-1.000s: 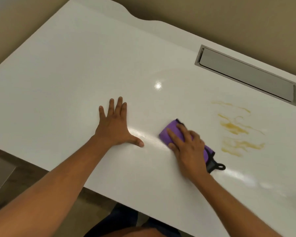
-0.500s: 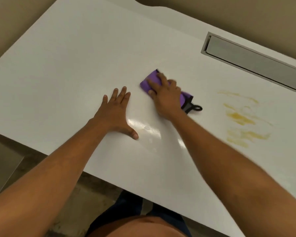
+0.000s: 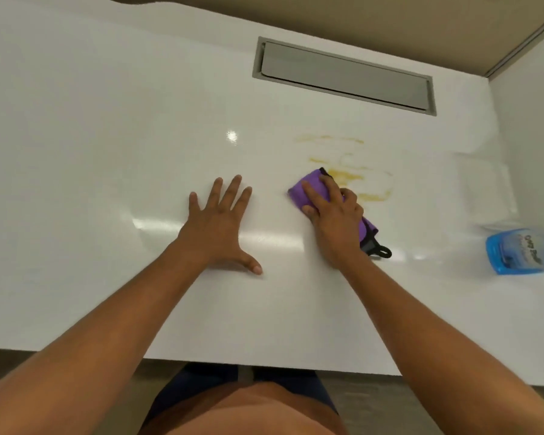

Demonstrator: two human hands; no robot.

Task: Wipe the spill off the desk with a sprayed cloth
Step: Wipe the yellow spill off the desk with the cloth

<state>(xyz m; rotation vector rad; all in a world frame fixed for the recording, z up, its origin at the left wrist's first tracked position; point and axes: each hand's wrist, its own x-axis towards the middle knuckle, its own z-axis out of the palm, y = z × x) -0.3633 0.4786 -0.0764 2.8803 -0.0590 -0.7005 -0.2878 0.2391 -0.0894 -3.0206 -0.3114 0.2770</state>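
Observation:
A yellow-brown spill (image 3: 349,171) is smeared on the white desk (image 3: 107,152), right of centre. My right hand (image 3: 335,215) presses a folded purple cloth (image 3: 311,188) with a black loop flat on the desk; the cloth's far edge touches the spill's left part. My left hand (image 3: 220,227) lies flat on the desk with fingers spread, holding nothing, to the left of the cloth.
A blue spray bottle (image 3: 522,251) lies blurred at the right edge of the desk. A grey recessed cable flap (image 3: 343,75) sits near the desk's back edge. A white side panel rises at the far right. The desk's front edge is close to my body.
My right hand slid the purple cloth from beside my left hand rightward, up against the spill. The left hand stayed flat. The view shifted right, bringing the spray bottle into sight.

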